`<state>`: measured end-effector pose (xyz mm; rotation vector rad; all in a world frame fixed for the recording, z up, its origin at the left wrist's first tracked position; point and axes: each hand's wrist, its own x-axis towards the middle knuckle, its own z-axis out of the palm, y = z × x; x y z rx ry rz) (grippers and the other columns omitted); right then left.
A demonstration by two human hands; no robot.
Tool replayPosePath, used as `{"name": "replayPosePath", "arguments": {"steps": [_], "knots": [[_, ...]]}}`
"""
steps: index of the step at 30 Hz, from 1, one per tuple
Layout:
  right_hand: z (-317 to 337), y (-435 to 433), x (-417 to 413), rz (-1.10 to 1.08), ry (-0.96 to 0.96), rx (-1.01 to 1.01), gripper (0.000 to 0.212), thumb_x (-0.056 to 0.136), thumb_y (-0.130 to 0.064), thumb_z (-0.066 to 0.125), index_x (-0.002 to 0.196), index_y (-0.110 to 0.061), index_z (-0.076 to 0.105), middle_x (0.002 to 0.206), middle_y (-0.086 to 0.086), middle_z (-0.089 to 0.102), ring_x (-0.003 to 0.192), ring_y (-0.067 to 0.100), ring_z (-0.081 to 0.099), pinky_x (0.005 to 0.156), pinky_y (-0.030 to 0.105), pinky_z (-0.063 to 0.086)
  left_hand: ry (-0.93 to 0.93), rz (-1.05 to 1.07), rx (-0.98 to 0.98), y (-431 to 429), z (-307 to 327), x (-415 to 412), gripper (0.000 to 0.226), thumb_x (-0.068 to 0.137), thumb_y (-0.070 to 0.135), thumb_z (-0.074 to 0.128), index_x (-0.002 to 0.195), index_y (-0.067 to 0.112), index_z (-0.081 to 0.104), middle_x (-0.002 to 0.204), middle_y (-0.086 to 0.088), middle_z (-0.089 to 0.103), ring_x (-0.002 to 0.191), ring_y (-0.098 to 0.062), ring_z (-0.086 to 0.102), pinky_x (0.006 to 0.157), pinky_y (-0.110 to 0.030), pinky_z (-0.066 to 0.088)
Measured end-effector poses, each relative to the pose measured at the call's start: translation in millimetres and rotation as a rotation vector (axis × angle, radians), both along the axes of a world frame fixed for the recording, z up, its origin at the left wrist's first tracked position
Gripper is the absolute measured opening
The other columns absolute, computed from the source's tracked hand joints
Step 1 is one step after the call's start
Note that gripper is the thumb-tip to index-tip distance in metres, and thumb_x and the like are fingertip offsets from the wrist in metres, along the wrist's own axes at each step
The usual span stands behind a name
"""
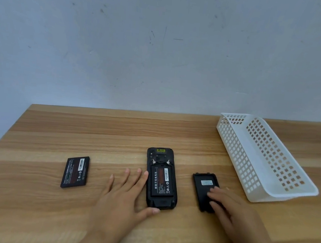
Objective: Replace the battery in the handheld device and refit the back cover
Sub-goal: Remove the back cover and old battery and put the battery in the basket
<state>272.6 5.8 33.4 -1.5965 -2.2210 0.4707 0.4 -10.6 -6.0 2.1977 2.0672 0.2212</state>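
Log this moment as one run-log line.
stage: battery seated in handheld device, cover off | left hand: steadying device | right hand: on back cover | spare battery: on table

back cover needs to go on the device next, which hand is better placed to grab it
Right. The right hand already rests its fingers on the back cover, right of the handheld device. The left hand lies flat at the device's left edge, steadying it.

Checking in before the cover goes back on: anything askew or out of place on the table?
Only the white basket at the right looks odd: it lies tipped on its side, empty. The battery sits square in the device; the back cover and spare battery lie flat.
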Motion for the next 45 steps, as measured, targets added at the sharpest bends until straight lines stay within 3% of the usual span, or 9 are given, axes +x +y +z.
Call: {"name": "replayPosePath", "arguments": {"steps": [3,5,7,12,18,28,33,37,45], "knots": [[-0.5,10.4,-18.8,-0.063,-0.138,-0.104,0.052,0.093,-0.053,0.027,0.141,-0.042,0.009,0.148,-0.021,0.002,0.139,-0.001,0.000,0.114,0.020,-0.002,-0.008,0.002,-0.018,-0.2,0.8,0.6,0.085,0.071,0.086,0.017,0.136,0.033,0.031,0.137,0.012,0.042,0.127,-0.014,0.039,0.105,-0.035,0.009],[-7.9,15.6,-26.7,-0.072,-0.254,-0.187,0.064,0.072,-0.074,-0.012,0.130,-0.048,-0.023,0.145,-0.018,-0.026,0.136,0.003,-0.022,0.115,0.031,-0.009,-0.014,0.003,-0.032,0.1,1.9,0.4,0.086,0.071,0.086,0.017,0.136,0.032,0.033,0.136,0.012,0.046,0.127,-0.015,0.041,0.105,-0.032,0.004],[-15.2,15.2,-31.9,-0.088,-0.332,-0.230,0.083,0.047,-0.075,-0.038,0.126,-0.049,-0.029,0.141,-0.017,-0.031,0.132,0.005,-0.027,0.116,0.037,-0.009,-0.014,0.001,-0.042,0.4,2.6,0.0,0.086,0.071,0.086,0.018,0.135,0.031,0.035,0.136,0.012,0.047,0.127,-0.015,0.041,0.105,-0.032,0.002],[-13.8,18.9,-35.9,-0.155,-0.363,-0.220,0.088,0.044,-0.072,-0.040,0.128,-0.046,-0.027,0.141,-0.016,-0.028,0.130,0.004,-0.026,0.117,0.038,-0.005,-0.021,-0.003,-0.020,0.6,0.1,-0.7,0.085,0.071,0.086,0.019,0.136,0.033,0.032,0.138,0.012,0.044,0.128,-0.015,0.038,0.105,-0.032,0.002],[-9.8,22.5,-37.2,-0.181,-0.376,-0.260,0.057,0.092,-0.056,0.008,0.141,-0.041,-0.016,0.155,-0.011,-0.018,0.142,0.009,-0.018,0.118,0.039,-0.005,-0.001,-0.005,-0.008,0.8,-0.5,-1.2,0.085,0.071,0.086,0.017,0.136,0.032,0.034,0.136,0.011,0.047,0.126,-0.016,0.042,0.101,-0.038,0.018],[-2.3,24.6,-38.2,-0.178,-0.378,-0.321,0.059,0.092,-0.057,0.009,0.143,-0.039,-0.014,0.156,-0.010,-0.017,0.143,0.010,-0.017,0.119,0.040,-0.005,0.014,-0.004,-0.006,0.3,1.1,-0.9,0.085,0.071,0.086,0.017,0.136,0.032,0.032,0.135,0.012,0.047,0.126,-0.015,0.042,0.100,-0.038,0.019],[17.3,28.9,-54.9,-0.055,-0.253,-0.194,0.069,0.089,-0.058,0.020,0.147,-0.028,0.000,0.157,-0.010,-0.003,0.138,0.001,-0.012,0.114,0.027,-0.005,0.010,-0.015,-0.002,0.9,-1.0,-1.4,0.086,0.071,0.086,0.018,0.136,0.031,0.034,0.136,0.011,0.048,0.127,-0.016,0.041,0.101,-0.039,0.018],[25.0,35.7,-75.8,0.177,-0.167,-0.266,0.069,0.091,-0.046,0.047,0.147,-0.030,0.009,0.154,-0.019,0.005,0.141,0.000,0.001,0.117,0.026,0.008,0.009,-0.021,-0.003,0.8,-1.2,-1.6,0.086,0.071,0.085,0.016,0.136,0.030,0.034,0.136,0.012,0.048,0.127,-0.015,0.040,0.101,-0.039,0.018],[20.3,52.3,-82.3,0.287,-0.295,-0.378,0.072,0.087,-0.045,0.054,0.146,-0.031,0.015,0.157,-0.015,0.002,0.143,0.008,0.019,0.114,0.032,0.027,0.006,-0.028,-0.006,0.7,-0.7,-1.7,0.083,0.072,0.084,0.017,0.136,0.033,0.032,0.134,0.011,0.050,0.125,-0.015,0.044,0.100,-0.039,0.019]]}}
